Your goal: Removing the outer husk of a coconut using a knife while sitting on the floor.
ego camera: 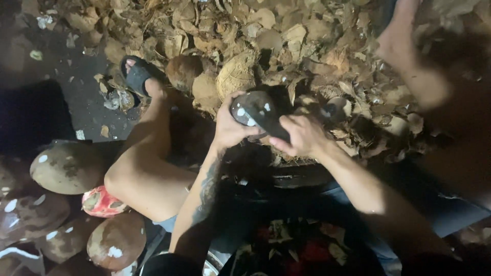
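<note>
The person holds a dark, round coconut [254, 110] up in front of them with both hands. The left hand [230, 128] cups it from the left side and below, with its fingers [231, 104] curled tight around the shell. The right hand [302, 135] is pressed on the lower right part, and its fingers [280, 145] are bent around something dark there. That part is too blurry for me to tell what it is.

The coconut has small white spots where the brown skin is scraped off. It looks hard and stiff, and I think it is a bit heavy for its size. The smooth round shell could slip or roll, so a wide hold with the palm under it and fingers spread on both sides seems best.

Just past the fingers lies a big pile of dry brown husk pieces [307, 46], with a hairy husked coconut [236, 74] close above the left hand. Well off to the left of the left hand sit more big coconuts [66, 167]. The person's bare knee [135, 176] is bent to the left of the left arm, and a foot in a black sandal [138, 75] rests on the dark ground.
</note>
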